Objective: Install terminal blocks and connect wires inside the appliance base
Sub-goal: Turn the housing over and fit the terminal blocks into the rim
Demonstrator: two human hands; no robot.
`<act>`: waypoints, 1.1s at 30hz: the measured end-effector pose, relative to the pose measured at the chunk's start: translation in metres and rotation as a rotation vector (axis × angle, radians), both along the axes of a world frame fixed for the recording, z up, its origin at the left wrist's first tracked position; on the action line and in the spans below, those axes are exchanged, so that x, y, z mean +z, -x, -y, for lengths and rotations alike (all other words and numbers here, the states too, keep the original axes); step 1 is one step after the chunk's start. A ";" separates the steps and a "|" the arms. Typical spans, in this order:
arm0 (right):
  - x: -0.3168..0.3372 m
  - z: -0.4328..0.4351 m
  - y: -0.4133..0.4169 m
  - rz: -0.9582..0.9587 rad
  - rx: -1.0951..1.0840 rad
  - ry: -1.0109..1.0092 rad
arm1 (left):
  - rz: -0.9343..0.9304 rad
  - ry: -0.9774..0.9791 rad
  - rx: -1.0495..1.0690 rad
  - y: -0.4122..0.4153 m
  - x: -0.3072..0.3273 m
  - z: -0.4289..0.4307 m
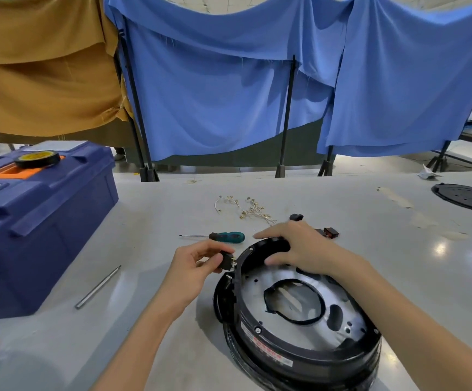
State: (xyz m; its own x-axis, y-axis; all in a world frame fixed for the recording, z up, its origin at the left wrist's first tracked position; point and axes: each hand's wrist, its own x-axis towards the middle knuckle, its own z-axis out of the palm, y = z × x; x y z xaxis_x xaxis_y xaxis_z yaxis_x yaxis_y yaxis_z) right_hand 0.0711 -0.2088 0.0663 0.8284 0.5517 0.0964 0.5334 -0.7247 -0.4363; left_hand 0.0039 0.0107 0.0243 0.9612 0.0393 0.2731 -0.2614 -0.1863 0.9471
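Pinching a small black plastic terminal block (227, 259) between thumb and curled fingers (205, 246), the left hand (195, 263) is holding it in the head view just beside the left outer wall of the round black plastic appliance base (271, 351). The block's short metal prongs are pointing right, towards that wall. The base is lying on the pale grey desk (144, 334), near and right of centre, with its bare silver metal plate (253, 285) facing up.

The right hand (302, 249) is straddling the far rim of the base. Its thumb is sitting inside and its fingers (268, 234) are draped over the outside, the index finger lying straight. It looks to be steadying the base.

The block is probably light, rigid and smooth-sided, so it is likely to twist in a loose pinch. Its two flat sides are the better place to grip, leaving the thin prongs free, since they may bend if pressed. The base is probably stiff and light enough to slide on the smooth desk, so bracing the rim seems sensible.

Further out on the desk are lying a green-handled screwdriver (224, 237), a tangle of pale wires with brass terminals (247, 208) and two more small dark blocks (330, 232). A slim metal rod (97, 287) is lying to the left, beside a dark blue plastic toolbox (40, 221) that is carrying a roll of black tape (37, 159).
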 end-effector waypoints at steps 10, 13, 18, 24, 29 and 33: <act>-0.011 -0.027 0.017 0.125 0.003 0.128 | -0.011 0.005 0.029 0.005 -0.005 -0.003; -0.015 -0.028 0.016 0.124 -0.002 0.103 | -0.017 0.006 0.016 0.006 -0.006 -0.002; -0.018 -0.027 0.016 0.102 0.010 0.059 | 0.001 -0.014 0.022 0.007 -0.007 -0.003; -0.018 -0.028 0.017 0.095 0.015 0.028 | 0.047 -0.078 0.062 0.008 -0.009 -0.006; -0.018 -0.028 0.018 0.107 0.016 0.021 | 0.041 -0.098 0.037 0.009 -0.010 -0.005; -0.017 -0.028 0.018 0.110 0.020 0.029 | 0.048 -0.104 0.051 0.009 -0.009 -0.004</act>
State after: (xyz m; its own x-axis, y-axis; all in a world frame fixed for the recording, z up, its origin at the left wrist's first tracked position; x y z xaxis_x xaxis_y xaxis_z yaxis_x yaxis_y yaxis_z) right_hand 0.0527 -0.1805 0.0491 0.8028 0.5715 0.1703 0.5911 -0.7251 -0.3534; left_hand -0.0053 0.0144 0.0154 0.9444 0.0570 0.3237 -0.2934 -0.2974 0.9085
